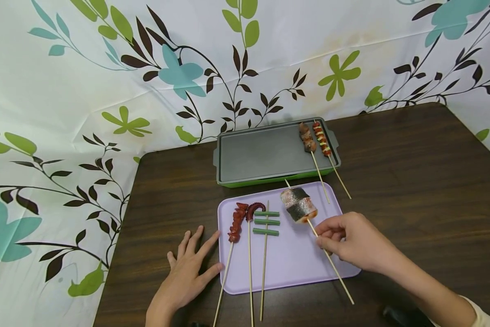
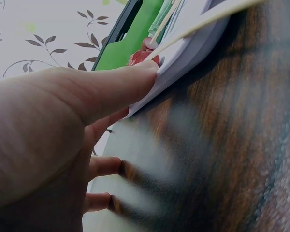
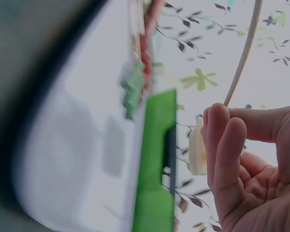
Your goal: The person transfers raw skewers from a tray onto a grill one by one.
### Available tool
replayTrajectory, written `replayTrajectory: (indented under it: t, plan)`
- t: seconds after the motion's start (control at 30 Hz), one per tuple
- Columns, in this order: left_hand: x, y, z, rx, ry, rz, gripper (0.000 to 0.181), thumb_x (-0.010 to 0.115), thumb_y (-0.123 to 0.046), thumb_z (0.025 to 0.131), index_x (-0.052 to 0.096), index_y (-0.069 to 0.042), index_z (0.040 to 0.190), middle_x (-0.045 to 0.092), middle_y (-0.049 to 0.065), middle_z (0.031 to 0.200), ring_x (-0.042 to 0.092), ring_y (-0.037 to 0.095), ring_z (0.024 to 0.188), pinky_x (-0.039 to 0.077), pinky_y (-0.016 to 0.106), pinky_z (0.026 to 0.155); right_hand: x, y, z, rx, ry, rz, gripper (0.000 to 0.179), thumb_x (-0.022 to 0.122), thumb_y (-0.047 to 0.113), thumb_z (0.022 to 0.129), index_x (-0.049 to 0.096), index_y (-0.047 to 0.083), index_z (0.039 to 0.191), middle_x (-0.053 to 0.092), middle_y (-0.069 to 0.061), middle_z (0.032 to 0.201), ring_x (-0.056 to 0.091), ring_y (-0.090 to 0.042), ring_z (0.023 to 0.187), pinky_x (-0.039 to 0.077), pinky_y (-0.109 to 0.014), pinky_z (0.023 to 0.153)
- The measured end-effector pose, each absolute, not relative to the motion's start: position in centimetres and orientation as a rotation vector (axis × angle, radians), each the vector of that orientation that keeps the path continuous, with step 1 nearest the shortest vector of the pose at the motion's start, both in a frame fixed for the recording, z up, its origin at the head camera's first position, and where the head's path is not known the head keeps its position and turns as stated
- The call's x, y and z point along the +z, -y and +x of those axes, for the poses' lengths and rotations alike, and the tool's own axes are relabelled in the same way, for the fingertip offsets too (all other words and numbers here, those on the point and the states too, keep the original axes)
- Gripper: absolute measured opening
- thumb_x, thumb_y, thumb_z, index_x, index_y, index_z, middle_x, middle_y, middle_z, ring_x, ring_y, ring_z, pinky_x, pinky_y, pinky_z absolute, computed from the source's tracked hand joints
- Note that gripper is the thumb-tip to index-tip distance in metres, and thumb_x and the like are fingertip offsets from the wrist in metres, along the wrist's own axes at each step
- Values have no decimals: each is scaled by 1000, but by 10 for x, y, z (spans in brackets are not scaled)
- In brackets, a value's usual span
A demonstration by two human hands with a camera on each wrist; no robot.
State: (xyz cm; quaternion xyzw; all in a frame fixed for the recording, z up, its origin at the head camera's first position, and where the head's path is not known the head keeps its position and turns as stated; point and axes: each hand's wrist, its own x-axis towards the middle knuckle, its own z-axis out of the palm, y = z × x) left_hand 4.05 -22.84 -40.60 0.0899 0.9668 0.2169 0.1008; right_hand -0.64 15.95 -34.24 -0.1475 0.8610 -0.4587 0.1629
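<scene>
My right hand (image 1: 349, 243) pinches the stick of a skewer (image 1: 298, 204) bearing a thick pinkish-white piece wrapped in dark bands. That skewer hangs tilted over the right part of the lavender tray (image 1: 294, 277); in the right wrist view its pale end (image 3: 197, 150) shows behind my fingers. Spread beside the tray's left edge, my left hand (image 1: 185, 272) has its thumb and index finger at the rim. Lying on the tray are a red-chunk skewer (image 1: 237, 222), a dark red tentacle skewer (image 1: 255, 210) and a skewer with green pieces (image 1: 266, 221), their sticks jutting over the front edge.
Behind the tray stands a grey-topped green grill (image 1: 261, 154). On its right side lie a brown meat skewer (image 1: 307, 137) and a red skewer with yellow-green stripes (image 1: 322, 139), sticks pointing forward. A leaf-patterned cloth (image 1: 245, 91) hangs behind the dark wooden table (image 1: 425, 181).
</scene>
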Motion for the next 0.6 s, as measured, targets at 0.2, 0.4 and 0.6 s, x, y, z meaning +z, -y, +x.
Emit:
replayTrajectory:
  t: [0.2,0.4,0.6]
  plan:
    - [-406,229,41,641,-2859,269,67,58,-57,92,32,-42,152,18,13,162,7,47,145,6,88,88,-320,-169,-31,-1381,-2427,-330,18,75,11,86,72,-2,98,65,-2,71,59,-15,57,50,-30,45]
    - [-406,228,41,635,-2854,267,68,57,-58,92,32,-42,152,17,13,162,7,48,144,6,88,88,-314,-167,-55,-1372,-2457,-303,17,73,8,87,71,-3,99,68,-5,73,61,-20,57,52,-33,47]
    - [-405,228,41,635,-2855,267,67,57,-59,92,32,-42,152,18,13,161,8,48,144,6,88,88,-320,-158,-80,-1355,-2481,-291,18,71,10,88,71,-4,100,68,-5,71,60,-21,55,51,-34,48]
